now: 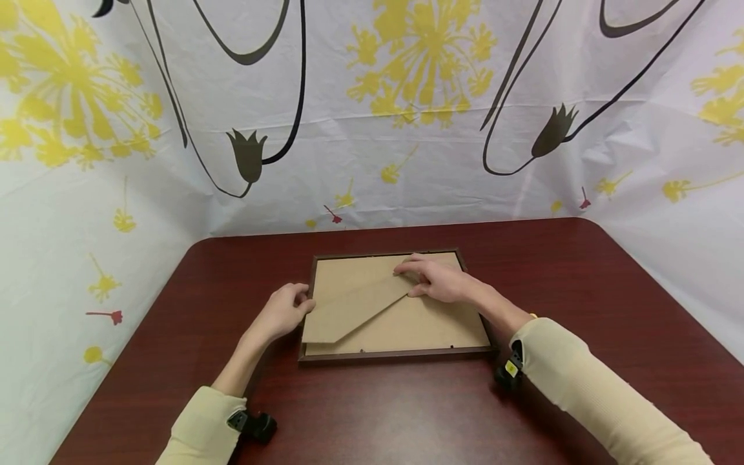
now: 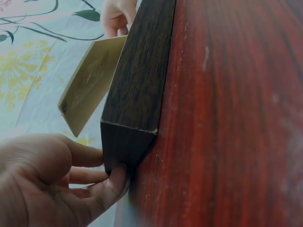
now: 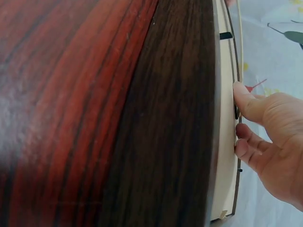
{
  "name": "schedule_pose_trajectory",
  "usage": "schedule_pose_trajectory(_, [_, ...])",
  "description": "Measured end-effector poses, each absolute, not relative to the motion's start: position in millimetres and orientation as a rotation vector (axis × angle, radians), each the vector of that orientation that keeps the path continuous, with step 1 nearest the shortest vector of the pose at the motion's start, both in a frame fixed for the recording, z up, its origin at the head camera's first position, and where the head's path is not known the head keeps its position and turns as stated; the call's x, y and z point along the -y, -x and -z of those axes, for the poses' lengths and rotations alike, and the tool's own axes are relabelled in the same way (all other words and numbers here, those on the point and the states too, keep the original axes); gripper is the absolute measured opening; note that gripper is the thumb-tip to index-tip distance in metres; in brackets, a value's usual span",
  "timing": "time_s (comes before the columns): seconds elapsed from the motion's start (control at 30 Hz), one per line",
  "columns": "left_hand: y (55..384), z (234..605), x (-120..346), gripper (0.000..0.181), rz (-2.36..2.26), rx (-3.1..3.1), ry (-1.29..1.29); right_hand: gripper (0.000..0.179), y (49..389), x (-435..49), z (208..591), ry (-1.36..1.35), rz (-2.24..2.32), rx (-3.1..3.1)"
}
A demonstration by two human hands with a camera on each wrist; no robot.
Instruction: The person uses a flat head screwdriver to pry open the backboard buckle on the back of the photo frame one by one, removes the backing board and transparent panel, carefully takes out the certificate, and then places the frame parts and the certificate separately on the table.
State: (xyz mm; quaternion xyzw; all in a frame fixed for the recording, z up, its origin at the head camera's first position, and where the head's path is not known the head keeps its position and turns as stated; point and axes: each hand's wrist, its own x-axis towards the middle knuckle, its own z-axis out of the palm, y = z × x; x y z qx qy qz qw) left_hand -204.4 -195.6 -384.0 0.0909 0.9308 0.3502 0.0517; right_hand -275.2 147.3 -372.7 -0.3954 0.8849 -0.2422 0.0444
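A picture frame point(image 1: 401, 354) with a dark wood-grain rim lies face down, its tan backing board point(image 1: 436, 329) upward. On the backing is a cardboard easel stand point(image 1: 354, 310), narrow at the right and wide at the left. Its wide end stands raised off the back in the left wrist view. My left hand point(image 1: 283, 313) grips the frame's left side, thumb and fingers at the dark rim in the left wrist view. My right hand point(image 1: 438, 279) holds the stand's narrow end, thumb on one side and fingers on the other.
The frame lies on a dark red wood-grain table point(image 1: 395, 407). Small dark tabs line the frame's inner edge. A white curtain point(image 1: 372, 174) printed with yellow flowers and dark stems hangs behind and beside the table. A black wrist camera point(image 1: 254, 425) sits at the left cuff.
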Motion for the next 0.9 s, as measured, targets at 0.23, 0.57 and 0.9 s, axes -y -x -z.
schedule_pose_trajectory(0.23, [204, 386, 196, 0.046, -1.083, -2.833, -0.269, 0.039, 280, -145, 376, 1.323, 0.709, -2.686])
schedule_pose_trajectory(0.57, [205, 388, 197, 0.046, -1.087, -2.835, -0.271, 0.035, 284, -143, 371, 1.461, 0.67, -2.707])
schedule_pose_trajectory(0.9, [206, 385, 198, 0.043, -1.099, -2.787, -0.273, 0.037, 281, -144, 356, 1.503, 0.614, -2.798])
